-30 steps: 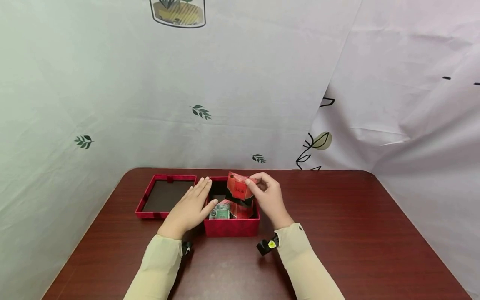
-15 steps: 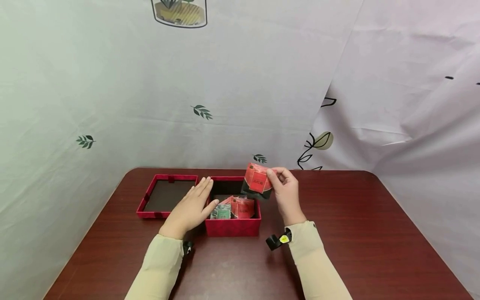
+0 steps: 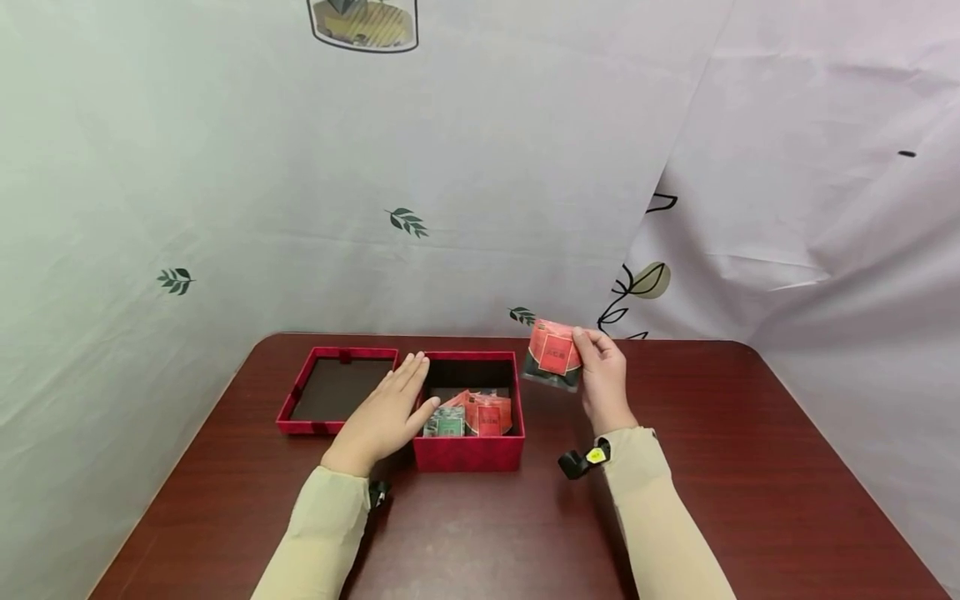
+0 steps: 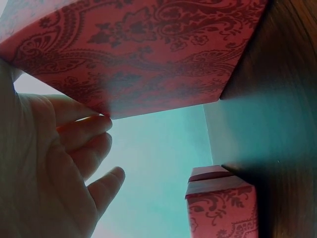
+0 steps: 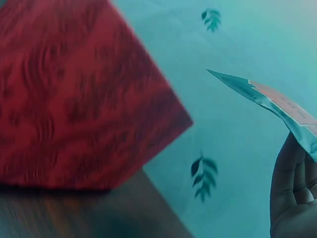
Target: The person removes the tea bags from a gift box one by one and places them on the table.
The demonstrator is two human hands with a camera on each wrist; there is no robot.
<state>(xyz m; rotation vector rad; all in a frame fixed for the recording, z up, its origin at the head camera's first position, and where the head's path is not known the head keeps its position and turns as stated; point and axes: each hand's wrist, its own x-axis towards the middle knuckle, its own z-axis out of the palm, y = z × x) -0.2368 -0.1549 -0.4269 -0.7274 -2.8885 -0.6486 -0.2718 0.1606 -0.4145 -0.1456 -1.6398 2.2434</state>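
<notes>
From here I see the right hand (image 3: 606, 382) pinching a packet (image 3: 552, 358) between thumb and fingers, raised to the right of the box (image 3: 468, 455). The left hand (image 3: 382, 418), fingers straight, lies along the box's left edge; other packets (image 3: 489, 415) sit inside.

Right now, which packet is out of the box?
The red packet pinched by the right hand, right of the box; the other packets in view, red and green, sit inside.

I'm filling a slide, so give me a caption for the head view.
Right hand holds a red packet beside an open box of packets, left hand at its left rim.
</notes>
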